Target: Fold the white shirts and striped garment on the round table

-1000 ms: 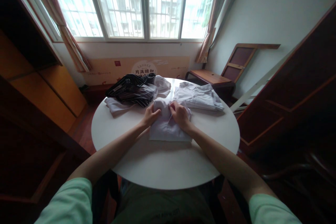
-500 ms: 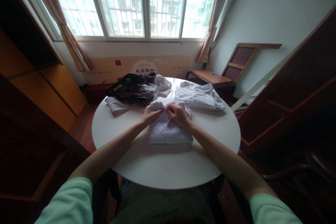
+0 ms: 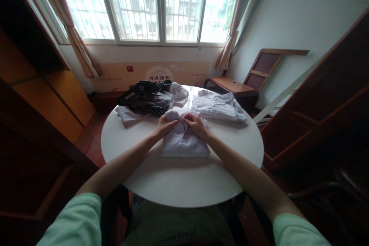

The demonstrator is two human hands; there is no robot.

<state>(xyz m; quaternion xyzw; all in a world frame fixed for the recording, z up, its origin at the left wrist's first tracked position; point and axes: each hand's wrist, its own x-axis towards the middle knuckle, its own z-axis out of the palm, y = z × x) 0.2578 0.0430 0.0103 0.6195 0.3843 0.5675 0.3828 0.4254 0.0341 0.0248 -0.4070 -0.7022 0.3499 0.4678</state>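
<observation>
On the round table (image 3: 173, 184), our left hand (image 3: 167, 124) & right hand (image 3: 196, 123) pinch the far end of a white shirt (image 3: 186, 147) — body folded flat, that end bunched. Pale garment (image 3: 218, 105) on R: folded; striped garment (image 3: 147, 98) on L — prob. not yet.

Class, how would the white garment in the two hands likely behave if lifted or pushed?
The white garment is probably floppy: it bunches softly at the left hand and right hand. Pushed, it would likely slide or crumple rather than roll, as its near part lies flat on the white table.
</observation>
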